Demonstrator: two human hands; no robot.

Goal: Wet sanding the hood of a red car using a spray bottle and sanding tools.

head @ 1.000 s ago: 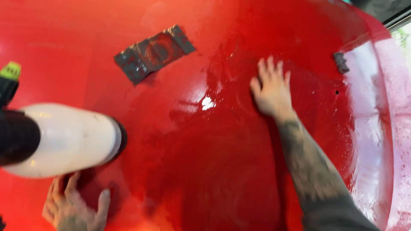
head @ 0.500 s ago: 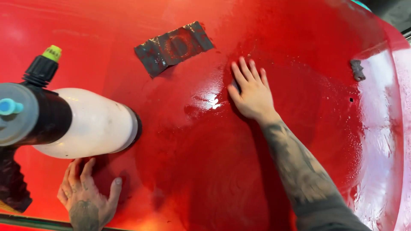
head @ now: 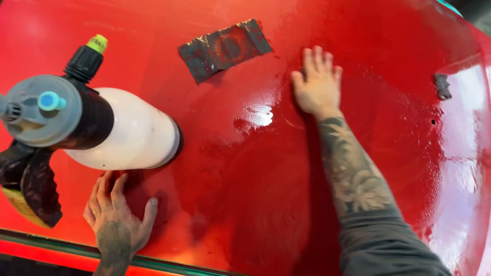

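Patch [head: 225, 48], dark rectangular, upper panel | right hand [head: 318, 87] flat beside

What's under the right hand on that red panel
The right hand lies flat, fingers spread, on the wet glossy red panel. Only red surface shows around it; whatever is beneath the palm is covered. The grey tape patch lies apart, to its left.

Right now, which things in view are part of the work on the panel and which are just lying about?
In use:
right hand, flat on the wet red panel
left hand, flat beside the white pump sprayer

Lying about:
grey tape patch
small grey tape scrap
dark mitt at left edge
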